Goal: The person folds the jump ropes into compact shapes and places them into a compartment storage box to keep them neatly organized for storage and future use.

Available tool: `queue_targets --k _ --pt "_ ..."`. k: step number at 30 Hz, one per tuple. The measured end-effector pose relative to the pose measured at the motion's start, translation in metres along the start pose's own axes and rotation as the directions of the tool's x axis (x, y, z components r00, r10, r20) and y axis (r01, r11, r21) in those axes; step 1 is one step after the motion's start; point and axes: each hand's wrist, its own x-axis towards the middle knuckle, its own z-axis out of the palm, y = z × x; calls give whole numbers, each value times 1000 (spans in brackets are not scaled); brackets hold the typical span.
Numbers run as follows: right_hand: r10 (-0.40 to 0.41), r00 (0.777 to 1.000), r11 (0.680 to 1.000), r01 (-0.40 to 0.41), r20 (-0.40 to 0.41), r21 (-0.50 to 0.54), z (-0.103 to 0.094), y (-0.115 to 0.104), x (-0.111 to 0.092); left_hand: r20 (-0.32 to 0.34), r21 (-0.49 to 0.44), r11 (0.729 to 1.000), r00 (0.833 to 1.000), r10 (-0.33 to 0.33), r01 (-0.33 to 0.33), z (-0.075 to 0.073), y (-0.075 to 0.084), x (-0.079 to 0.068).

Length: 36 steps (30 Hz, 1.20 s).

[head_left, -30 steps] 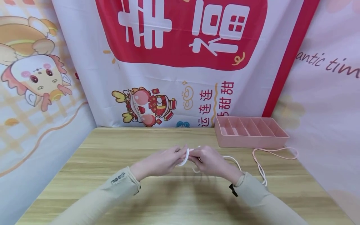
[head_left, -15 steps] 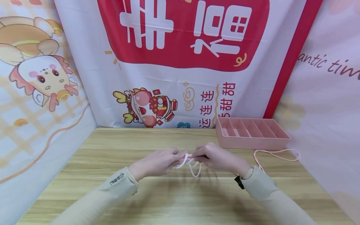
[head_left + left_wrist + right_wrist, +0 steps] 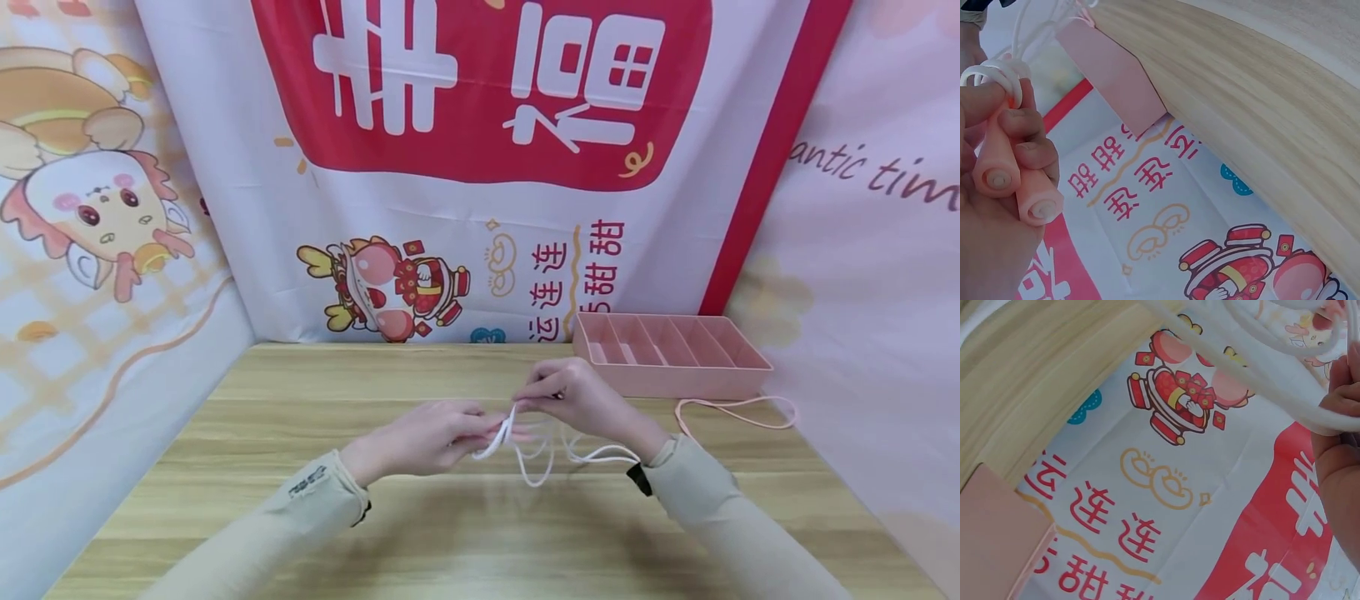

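In the left wrist view, my left hand (image 3: 1013,137) grips the two pink handles (image 3: 997,159) of a jump rope side by side. White rope (image 3: 1004,74) is wound about the handles just beyond the thumb. Seen from the head, the left hand (image 3: 427,433) is at the middle of the table. Slightly higher and to its right, my right hand (image 3: 573,400) pinches a strand of the rope (image 3: 507,432) between thumb and fingertips. Loose white loops hang below both hands. In the right wrist view, white rope passes across the right hand's fingers (image 3: 1338,400).
A pink divided box (image 3: 675,382) stands at the table's back right, against the printed backdrop (image 3: 480,196). A pinkish length of the rope (image 3: 738,406) lies on the wooden table (image 3: 322,533) in front of the box. Printed cloth hangs on both sides.
My right hand has moved up and right, away from the left, drawing the strand upward. More loose loops show below the hands. My left hand keeps its grip on the handles.
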Motion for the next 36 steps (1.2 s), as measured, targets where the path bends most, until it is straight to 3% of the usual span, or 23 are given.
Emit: queue_targets --k 4,7,11,13,19,26,31,36 --pt "55 998 998 -55 0 38 -2 4 -2 -21 -42 999 1000 -3 2 -4 3 0" --pt "152 988 985 -152 5 77 -7 -7 3 -42 -58 998 999 8 -10 -4 6 0" --pt "308 950 937 -313 55 157 -12 -10 3 -99 -18 997 992 79 -81 -4 9 0" --pt "354 929 909 -368 105 196 -10 0 -3 -129 0 994 985 113 -114 -4 11 0" --pt "407 889 861 -450 208 237 -11 12 -9 -187 -13 993 975 116 -121 -5 15 0" --pt "475 832 773 -550 287 317 -12 15 -14 -236 26 990 961 141 -139 -5 19 2" --pt "475 820 748 -567 319 344 -8 19 -16 -231 9 987 960 157 -159 -6 22 4" --pt "433 840 740 -538 326 404 -1 23 -16 -230 -26 983 958 169 -180 -7 24 6"
